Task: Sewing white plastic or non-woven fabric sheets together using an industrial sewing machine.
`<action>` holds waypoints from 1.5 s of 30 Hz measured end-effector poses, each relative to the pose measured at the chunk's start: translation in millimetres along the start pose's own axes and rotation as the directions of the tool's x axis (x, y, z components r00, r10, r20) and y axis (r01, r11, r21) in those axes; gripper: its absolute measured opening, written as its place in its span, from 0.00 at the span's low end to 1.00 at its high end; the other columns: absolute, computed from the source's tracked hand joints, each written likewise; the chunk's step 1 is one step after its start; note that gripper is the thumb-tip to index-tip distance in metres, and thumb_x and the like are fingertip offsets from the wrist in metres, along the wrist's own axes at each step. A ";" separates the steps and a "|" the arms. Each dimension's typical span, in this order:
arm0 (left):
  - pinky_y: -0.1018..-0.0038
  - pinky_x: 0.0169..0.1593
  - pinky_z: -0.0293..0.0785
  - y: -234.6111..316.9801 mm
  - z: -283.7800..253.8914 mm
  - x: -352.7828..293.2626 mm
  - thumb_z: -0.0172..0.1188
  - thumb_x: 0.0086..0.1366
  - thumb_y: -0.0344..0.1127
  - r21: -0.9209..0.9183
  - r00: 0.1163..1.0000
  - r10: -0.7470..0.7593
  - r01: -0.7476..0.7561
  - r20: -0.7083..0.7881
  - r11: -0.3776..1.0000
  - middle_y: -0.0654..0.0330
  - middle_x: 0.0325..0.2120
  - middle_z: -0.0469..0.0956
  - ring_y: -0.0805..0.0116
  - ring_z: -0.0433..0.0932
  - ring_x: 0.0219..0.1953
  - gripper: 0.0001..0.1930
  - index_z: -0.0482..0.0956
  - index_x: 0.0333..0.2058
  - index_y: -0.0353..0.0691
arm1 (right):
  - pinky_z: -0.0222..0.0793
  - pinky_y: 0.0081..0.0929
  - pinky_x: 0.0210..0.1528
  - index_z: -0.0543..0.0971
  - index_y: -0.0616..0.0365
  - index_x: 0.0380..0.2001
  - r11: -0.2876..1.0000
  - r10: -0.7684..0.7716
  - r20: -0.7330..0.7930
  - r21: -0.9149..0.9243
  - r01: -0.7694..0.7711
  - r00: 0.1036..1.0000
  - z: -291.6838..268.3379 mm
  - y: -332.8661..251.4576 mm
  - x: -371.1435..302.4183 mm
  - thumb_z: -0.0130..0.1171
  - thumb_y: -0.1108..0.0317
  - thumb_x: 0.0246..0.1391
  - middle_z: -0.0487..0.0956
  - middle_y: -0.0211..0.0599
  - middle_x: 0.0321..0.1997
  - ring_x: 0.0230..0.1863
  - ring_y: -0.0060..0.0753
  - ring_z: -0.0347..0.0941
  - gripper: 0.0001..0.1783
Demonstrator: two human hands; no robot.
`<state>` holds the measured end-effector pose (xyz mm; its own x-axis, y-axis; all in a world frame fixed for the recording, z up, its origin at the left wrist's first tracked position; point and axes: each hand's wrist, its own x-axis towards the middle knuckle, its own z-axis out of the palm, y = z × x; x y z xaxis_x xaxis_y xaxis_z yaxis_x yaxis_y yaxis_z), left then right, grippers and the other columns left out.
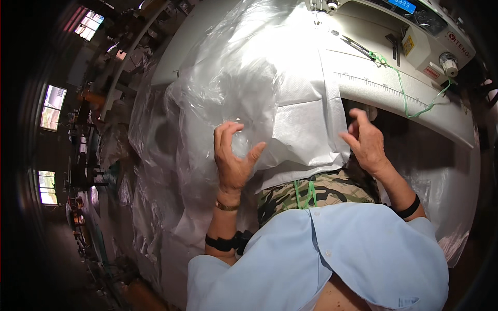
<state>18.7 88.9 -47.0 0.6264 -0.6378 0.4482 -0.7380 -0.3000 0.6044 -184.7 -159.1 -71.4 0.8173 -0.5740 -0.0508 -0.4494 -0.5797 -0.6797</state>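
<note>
My left hand (233,163) hovers at or just over the clear plastic film (212,93), thumb and fingers apart and nothing between them. Beside the right edge of a white woven sheet (303,122), my right hand (368,142) is raised with its fingers loosely bent and the thumb apart, holding nothing. The white sheet has fold lines and hangs over my lap. Its far end runs under the head of a sewing machine (410,20), where bright light washes out detail. Crumpled film covers its left side.
Thread snips (358,47) tied to a green cord (403,90) lie on the machine bed, near a small dark tool (392,45). A printed ruler scale (376,84) runs along the bed's front edge. More film drapes down at the left and right.
</note>
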 end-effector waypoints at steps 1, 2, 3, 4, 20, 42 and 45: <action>0.62 0.55 0.68 7.2 3.0 -8.0 0.75 0.50 0.44 0.008 0.996 0.048 -0.048 -0.075 0.999 0.54 0.45 0.71 0.54 0.71 0.49 0.28 0.73 0.45 0.37 | 0.69 0.41 0.35 0.73 0.59 0.46 0.960 -0.280 -0.274 -0.113 0.258 0.920 -0.7 -10.0 3.2 0.68 0.65 0.48 0.77 0.45 0.29 0.30 0.49 0.74 0.24; 0.62 0.54 0.67 10.7 9.6 -13.6 0.75 0.50 0.44 0.015 0.985 0.097 -0.096 -0.146 0.995 0.55 0.43 0.71 0.55 0.71 0.48 0.28 0.72 0.44 0.36 | 0.68 0.40 0.35 0.72 0.60 0.47 0.846 -0.532 -0.484 -0.289 0.447 0.694 -1.1 -17.9 4.7 0.69 0.67 0.47 0.77 0.45 0.33 0.33 0.49 0.73 0.24; 0.62 0.54 0.67 14.0 14.1 -18.4 0.75 0.50 0.44 0.019 0.985 0.094 -0.092 -0.148 0.996 0.55 0.43 0.71 0.55 0.71 0.48 0.28 0.72 0.44 0.36 | 0.70 0.37 0.37 0.73 0.62 0.43 0.815 -0.579 -0.443 -0.283 0.506 0.685 -3.7 -28.7 0.2 0.70 0.75 0.44 0.76 0.45 0.39 0.37 0.46 0.73 0.22; 0.62 0.54 0.65 15.1 19.5 -23.5 0.76 0.49 0.44 0.187 0.987 0.127 -0.106 -0.102 0.977 0.54 0.43 0.71 0.54 0.71 0.47 0.29 0.72 0.44 0.37 | 0.71 0.35 0.36 0.75 0.62 0.41 0.777 -0.620 -0.423 -0.212 0.593 0.661 0.0 -37.3 -0.1 0.70 0.76 0.43 0.76 0.43 0.35 0.34 0.44 0.74 0.20; 0.72 0.41 0.68 38.6 -8.4 -34.4 0.61 0.64 0.29 -0.130 0.997 -0.009 -0.001 -0.073 0.991 0.62 0.30 0.76 0.70 0.73 0.33 0.04 0.75 0.31 0.38 | 0.74 0.28 0.32 0.78 0.61 0.39 0.761 -0.584 0.035 0.371 0.532 0.811 43.2 -68.7 1.3 0.63 0.70 0.57 0.79 0.39 0.31 0.29 0.33 0.78 0.08; 0.91 0.22 0.55 53.4 -12.1 -42.6 0.64 0.62 0.25 -0.588 0.729 -0.362 0.683 0.581 0.433 0.72 0.23 0.76 0.91 0.65 0.20 0.12 0.76 0.44 0.33 | 0.73 0.18 0.36 0.79 0.60 0.37 0.422 -0.396 0.587 0.800 -0.427 0.706 82.1 -68.7 -7.1 0.57 0.65 0.64 0.79 0.29 0.31 0.32 0.18 0.74 0.09; 0.90 0.20 0.55 48.6 -15.5 -44.1 0.66 0.59 0.26 -0.560 0.655 -0.460 0.754 0.600 0.344 0.76 0.18 0.70 0.89 0.62 0.17 0.08 0.76 0.36 0.37 | 0.72 0.16 0.36 0.77 0.60 0.36 0.398 -0.370 0.613 0.783 -0.477 0.698 85.0 -62.7 -10.3 0.56 0.64 0.64 0.79 0.30 0.31 0.31 0.17 0.74 0.09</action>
<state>-40.9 113.4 -27.1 0.5992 -0.7050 -0.3794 0.3587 -0.1872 0.9145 -134.2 -67.7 -90.4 0.9578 0.1690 -0.2324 -0.2865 0.4965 -0.8194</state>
